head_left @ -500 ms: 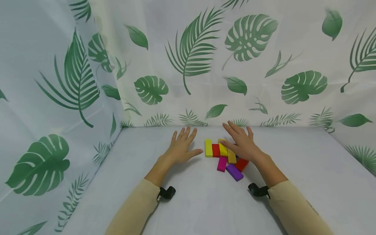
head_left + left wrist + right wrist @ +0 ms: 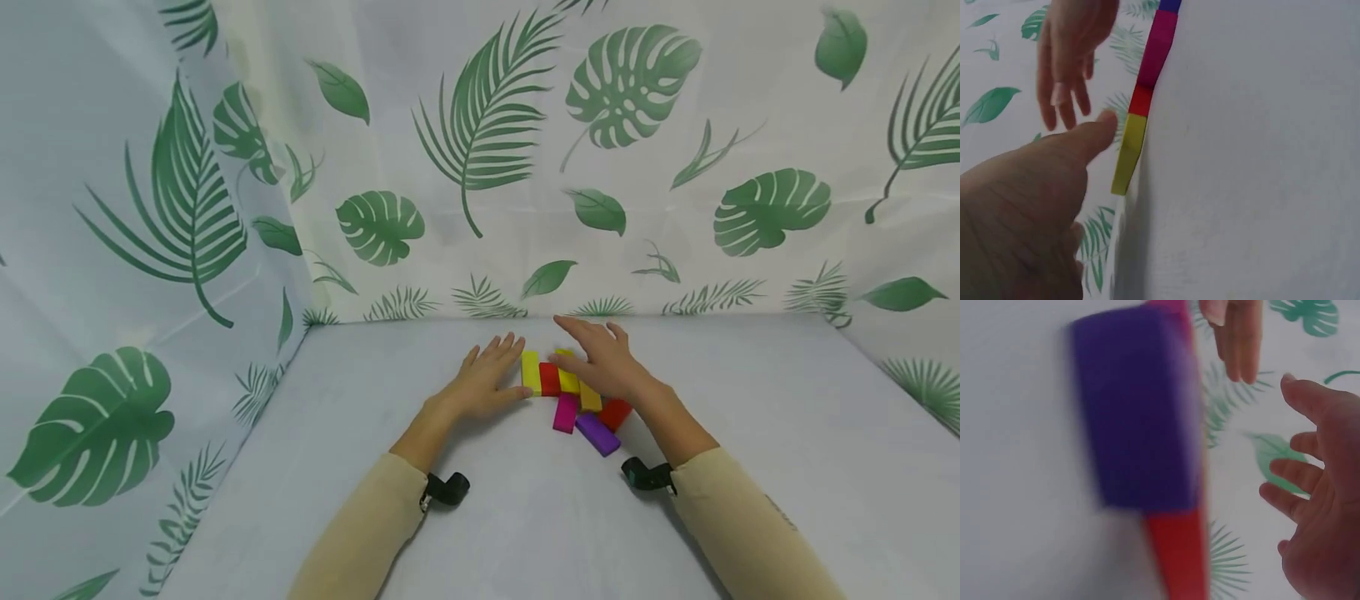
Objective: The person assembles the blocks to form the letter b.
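Several coloured wooden-looking blocks lie in a loose cluster on the white surface. In the head view these are a lime-yellow block (image 2: 530,373), a red block (image 2: 549,379), a yellow block (image 2: 567,382), a mustard block (image 2: 590,398), a magenta block (image 2: 566,414), a purple block (image 2: 597,434) and a second red block (image 2: 617,413). My left hand (image 2: 480,385) is beside the lime-yellow block, fingers extended, thumb close to it; contact cannot be told. Above the cluster's right part is my right hand (image 2: 609,362), fingers spread and holding nothing, hiding some of the pile.
A white cloth-covered surface (image 2: 525,525) lies under the blocks. Leaf-printed curtains (image 2: 465,267) rise behind it and on the left. Each wrist carries a small black camera (image 2: 450,489) near the beige sleeve.
My left hand has moved right, toward the lime-yellow block. My right hand has shifted slightly left over the cluster. The blocks keep their arrangement.
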The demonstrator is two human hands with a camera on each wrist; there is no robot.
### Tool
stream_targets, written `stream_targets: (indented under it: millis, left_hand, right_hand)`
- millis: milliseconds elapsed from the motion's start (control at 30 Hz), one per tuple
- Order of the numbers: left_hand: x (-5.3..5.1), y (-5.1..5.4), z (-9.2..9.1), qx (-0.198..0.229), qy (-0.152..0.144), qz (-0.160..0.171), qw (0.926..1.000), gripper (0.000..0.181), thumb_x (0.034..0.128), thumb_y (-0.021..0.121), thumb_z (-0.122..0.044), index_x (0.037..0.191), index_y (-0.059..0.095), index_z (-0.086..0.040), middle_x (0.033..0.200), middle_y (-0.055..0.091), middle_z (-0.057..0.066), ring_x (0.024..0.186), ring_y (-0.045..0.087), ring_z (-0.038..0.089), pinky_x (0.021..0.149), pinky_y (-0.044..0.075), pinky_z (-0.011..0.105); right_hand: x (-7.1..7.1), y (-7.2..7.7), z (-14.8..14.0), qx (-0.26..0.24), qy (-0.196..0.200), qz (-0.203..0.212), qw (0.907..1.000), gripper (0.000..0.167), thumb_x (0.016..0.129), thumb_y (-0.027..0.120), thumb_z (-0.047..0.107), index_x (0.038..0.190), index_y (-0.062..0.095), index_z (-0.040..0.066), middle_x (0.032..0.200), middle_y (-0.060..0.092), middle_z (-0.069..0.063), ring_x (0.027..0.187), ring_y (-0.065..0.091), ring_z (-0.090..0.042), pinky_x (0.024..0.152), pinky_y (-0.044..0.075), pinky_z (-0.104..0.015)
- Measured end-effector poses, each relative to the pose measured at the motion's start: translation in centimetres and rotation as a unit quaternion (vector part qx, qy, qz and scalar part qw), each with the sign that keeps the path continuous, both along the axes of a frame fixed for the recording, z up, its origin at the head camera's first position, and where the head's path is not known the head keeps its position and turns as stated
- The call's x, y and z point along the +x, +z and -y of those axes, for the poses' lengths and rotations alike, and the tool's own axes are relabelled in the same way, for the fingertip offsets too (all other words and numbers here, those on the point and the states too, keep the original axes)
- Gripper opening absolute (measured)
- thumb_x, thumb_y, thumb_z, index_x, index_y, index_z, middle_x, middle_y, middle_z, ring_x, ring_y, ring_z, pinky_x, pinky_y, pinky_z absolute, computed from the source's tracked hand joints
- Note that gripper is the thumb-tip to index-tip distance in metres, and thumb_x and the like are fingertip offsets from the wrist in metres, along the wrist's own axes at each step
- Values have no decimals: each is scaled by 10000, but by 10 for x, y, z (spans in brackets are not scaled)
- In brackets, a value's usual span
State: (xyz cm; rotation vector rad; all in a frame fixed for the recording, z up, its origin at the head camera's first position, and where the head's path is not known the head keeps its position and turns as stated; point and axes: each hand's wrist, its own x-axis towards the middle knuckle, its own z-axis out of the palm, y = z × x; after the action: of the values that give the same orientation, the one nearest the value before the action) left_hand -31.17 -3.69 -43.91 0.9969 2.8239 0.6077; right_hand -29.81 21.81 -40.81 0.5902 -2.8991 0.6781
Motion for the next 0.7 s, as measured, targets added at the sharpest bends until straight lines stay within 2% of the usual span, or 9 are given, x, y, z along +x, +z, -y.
stream_targets:
  millis: [133,267,400,700]
  left_hand:
    - [3,-4,-1,-68,-261,267,9993,753,1047,531,-549,1661,276,-195,1746,179,57,1625,164,276,1315,108,571]
    - [4,-7,-2,-162,-274,273,9991,696,1057,538,-514,1641,335,-195,1741,200,47,1620,188,254,1319,134,539]
    - [4,-9,-2,-217,-260,183,9993,668,1061,547,-484,1636,351,-206,1739,212,43,1617,202,251,1318,162,518]
    - [5,-10,1,-204,-150,261,9993,626,1066,536,-482,1608,416,-192,1742,211,27,1617,199,204,1324,164,470]
  right_hand:
    - [2,-9,-6,-30,89,317,9995,722,990,685,409,1596,413,127,1595,488,-159,1500,401,-393,1231,69,-718]
    - [3,-18,-9,-154,194,475,9986,721,974,714,393,1580,440,115,1573,514,-158,1483,423,-402,1224,110,-713]
    - [4,-25,-10,-157,328,415,9985,693,972,718,395,1553,483,101,1550,541,-159,1470,437,-411,1211,151,-721]
    - [5,-33,-9,-170,466,223,9985,579,973,728,315,1472,577,64,1495,595,-161,1445,469,-409,1202,183,-718]
